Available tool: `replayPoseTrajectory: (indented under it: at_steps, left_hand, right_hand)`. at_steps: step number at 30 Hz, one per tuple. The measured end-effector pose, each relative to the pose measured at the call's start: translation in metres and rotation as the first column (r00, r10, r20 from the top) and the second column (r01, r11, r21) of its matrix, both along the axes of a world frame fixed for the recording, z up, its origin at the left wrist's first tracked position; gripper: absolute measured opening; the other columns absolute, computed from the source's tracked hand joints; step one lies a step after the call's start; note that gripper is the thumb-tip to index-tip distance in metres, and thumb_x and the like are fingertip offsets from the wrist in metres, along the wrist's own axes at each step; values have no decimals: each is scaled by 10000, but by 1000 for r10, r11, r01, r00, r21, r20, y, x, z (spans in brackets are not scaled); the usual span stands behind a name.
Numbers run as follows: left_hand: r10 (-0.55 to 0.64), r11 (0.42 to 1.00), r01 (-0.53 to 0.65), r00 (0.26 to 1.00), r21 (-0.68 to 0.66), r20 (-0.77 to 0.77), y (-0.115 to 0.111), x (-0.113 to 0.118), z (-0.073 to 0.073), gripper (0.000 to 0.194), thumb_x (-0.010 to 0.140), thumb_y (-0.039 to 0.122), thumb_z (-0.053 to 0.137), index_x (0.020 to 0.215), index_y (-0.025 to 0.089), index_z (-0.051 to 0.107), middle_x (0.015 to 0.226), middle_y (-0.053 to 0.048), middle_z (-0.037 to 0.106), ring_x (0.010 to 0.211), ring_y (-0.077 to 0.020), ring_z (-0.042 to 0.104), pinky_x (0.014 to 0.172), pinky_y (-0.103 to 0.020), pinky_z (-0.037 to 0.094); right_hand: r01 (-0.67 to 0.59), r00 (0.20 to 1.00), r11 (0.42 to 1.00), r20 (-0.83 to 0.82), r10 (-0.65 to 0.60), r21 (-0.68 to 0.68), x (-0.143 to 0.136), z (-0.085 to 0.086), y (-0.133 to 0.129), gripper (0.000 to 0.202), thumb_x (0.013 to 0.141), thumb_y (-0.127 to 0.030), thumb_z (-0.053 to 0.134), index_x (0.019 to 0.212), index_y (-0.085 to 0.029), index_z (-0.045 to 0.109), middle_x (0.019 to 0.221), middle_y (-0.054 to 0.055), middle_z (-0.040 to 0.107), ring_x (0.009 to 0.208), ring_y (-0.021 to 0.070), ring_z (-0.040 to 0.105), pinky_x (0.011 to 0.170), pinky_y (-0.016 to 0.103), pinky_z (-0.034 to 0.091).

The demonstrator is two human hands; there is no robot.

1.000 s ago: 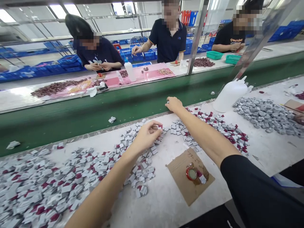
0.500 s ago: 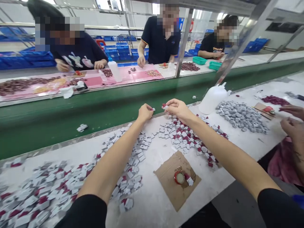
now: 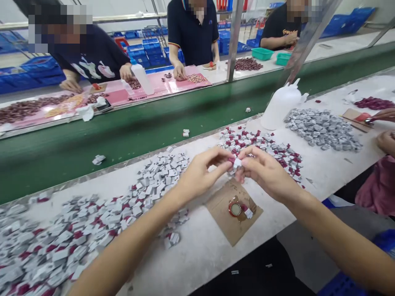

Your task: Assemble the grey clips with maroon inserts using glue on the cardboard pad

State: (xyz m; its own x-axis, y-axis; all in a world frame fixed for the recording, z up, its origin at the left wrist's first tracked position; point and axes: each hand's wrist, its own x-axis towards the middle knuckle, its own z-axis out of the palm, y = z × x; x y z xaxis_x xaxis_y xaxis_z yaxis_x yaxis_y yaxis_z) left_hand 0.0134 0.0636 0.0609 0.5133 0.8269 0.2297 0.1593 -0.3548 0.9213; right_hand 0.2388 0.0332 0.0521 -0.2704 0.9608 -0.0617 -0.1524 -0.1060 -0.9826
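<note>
My left hand (image 3: 202, 172) and my right hand (image 3: 262, 170) meet above the cardboard square, fingertips pinched on a small white-and-maroon piece (image 3: 237, 163). Whether it is one piece or two joined parts I cannot tell. Below them, on the cardboard square (image 3: 230, 230), lie a round red-rimmed pot (image 3: 235, 209) and another white-and-maroon piece (image 3: 248, 213). A spread of maroon and white pieces (image 3: 262, 144) lies behind my right hand. To the left of my left hand stretches a heap of mostly white-grey pieces (image 3: 160, 172).
A green conveyor belt (image 3: 138, 139) runs behind the table, carrying a few white pieces (image 3: 185, 132). A white squeeze bottle (image 3: 279, 109) stands beside a grey heap (image 3: 322, 129). At the right edge is a neighbour's hand (image 3: 386, 142). Several people work across the belt.
My left hand has come back from the belt's edge, and a white piece now lies on the belt there. My right hand has drawn nearer, and both hands now meet at one spot.
</note>
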Motion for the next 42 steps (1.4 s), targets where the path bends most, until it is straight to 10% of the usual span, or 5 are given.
replayPoseTrajectory:
  at_steps: [9,17,26,33,42]
  left_hand:
    - [107,970,-136,983,-201,-148,-105,-20,-19,100,1130,272,701,1172,269,792,1089,-34,826,969,-211,766,876,-339,614]
    - [94,979,-139,957,-147,-275,-118,-21,-25,136,1113,341,742,1237,291,772,1120,-40,833,974,-249,767,888,-387,616]
    - [602,795,-341,347,501,-720,-80,-60,-66,146,1057,278,662,1135,191,749,1181,-205,740,1169,-459,642,998,-598,546]
    - [528,849,-281,426,448,-735,-78,-55,-69,99,1075,235,621,1020,238,703,1072,-148,777,1118,-413,668,965,-539,528]
    - [241,968,-236,799,81,-551,-90,-38,-53,248,1104,287,588,1239,205,779,1067,-99,739,1003,-290,722,912,-449,582]
  right_hand:
    - [-136,907,929,421,-22,343,-6,-14,-84,102,1089,-247,743,1102,-322,812,1044,59,843,937,267,832,696,355,674]
    - [-75,885,891,441,-147,448,-3,-26,-104,140,1077,-213,762,1147,-325,807,1032,56,847,903,273,839,743,394,712]
    - [134,831,930,473,-293,342,18,-42,-116,33,1062,-310,814,1072,-322,843,1016,43,850,885,264,821,791,398,688]
    - [160,827,933,473,-304,321,16,-46,-115,39,1055,-294,804,1037,-298,837,972,42,841,843,251,806,768,396,682]
    - [138,834,946,481,-270,292,14,-45,-118,94,1043,-210,772,1059,-259,852,961,27,836,847,200,809,786,323,685]
